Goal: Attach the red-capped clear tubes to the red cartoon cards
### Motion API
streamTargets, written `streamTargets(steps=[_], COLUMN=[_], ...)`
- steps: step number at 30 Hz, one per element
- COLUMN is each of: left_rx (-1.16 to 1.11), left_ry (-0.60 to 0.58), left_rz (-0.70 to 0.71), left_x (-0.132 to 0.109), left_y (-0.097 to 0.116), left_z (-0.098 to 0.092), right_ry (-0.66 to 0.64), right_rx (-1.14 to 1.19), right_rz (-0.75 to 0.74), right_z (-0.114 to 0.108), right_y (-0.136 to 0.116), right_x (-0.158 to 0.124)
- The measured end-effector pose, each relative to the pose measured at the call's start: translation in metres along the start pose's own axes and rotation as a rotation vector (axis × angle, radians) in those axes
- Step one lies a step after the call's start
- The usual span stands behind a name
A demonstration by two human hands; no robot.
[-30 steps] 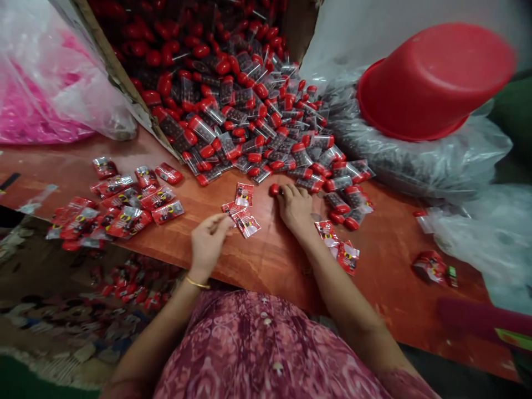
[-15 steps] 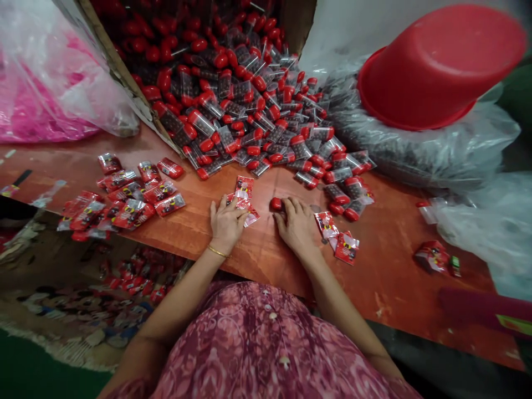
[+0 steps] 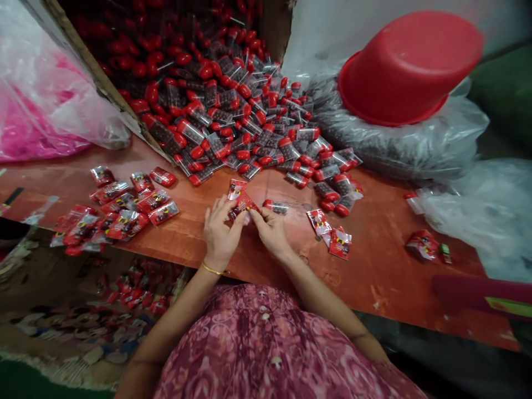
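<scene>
Between my two hands is a red printed packet (image 3: 245, 204). My left hand (image 3: 221, 230) has its thumb and fingers closed on the packet's left side. From the right, my right hand (image 3: 269, 230) pinches the packet's edge between thumb and fingers. Another red printed card or packet (image 3: 236, 188) lies just beyond my left fingers. A small clear case with a red end (image 3: 276, 206) rests on the table right behind my right hand, untouched. To the right lie several red printed packets (image 3: 339, 243).
A big heap of red-ended clear cases (image 3: 224, 116) spills from a cardboard box (image 3: 286, 27). Filled red packets (image 3: 127, 223) are piled at the left. A red tub (image 3: 409, 66) stands upside down on a plastic bag (image 3: 399, 144) at the back right.
My right hand has let go of the red-ended case, leaving it on the table, and moved left to the packet. My left hand has lifted the packet slightly. The view has shifted a little.
</scene>
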State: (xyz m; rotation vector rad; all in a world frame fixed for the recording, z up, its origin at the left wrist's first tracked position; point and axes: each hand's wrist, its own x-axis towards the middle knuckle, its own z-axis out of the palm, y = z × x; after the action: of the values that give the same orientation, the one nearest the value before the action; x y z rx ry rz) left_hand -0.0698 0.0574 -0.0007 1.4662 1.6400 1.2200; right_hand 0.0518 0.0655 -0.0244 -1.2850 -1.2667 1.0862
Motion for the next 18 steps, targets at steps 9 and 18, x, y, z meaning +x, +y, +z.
streamTargets(steps=[9, 18], left_rx=[-0.691, -0.84], left_ry=[-0.23, -0.081], left_rz=[-0.673, -0.765], left_x=[-0.014, 0.003], left_y=[0.002, 0.0], left_z=[0.007, 0.012], right_ry=[0.017, -0.003], right_rx=[-0.109, -0.526], right_rz=[-0.056, -0.145], right_z=[0.001, -0.052], right_y=[0.003, 0.006], right_x=[-0.017, 0.01])
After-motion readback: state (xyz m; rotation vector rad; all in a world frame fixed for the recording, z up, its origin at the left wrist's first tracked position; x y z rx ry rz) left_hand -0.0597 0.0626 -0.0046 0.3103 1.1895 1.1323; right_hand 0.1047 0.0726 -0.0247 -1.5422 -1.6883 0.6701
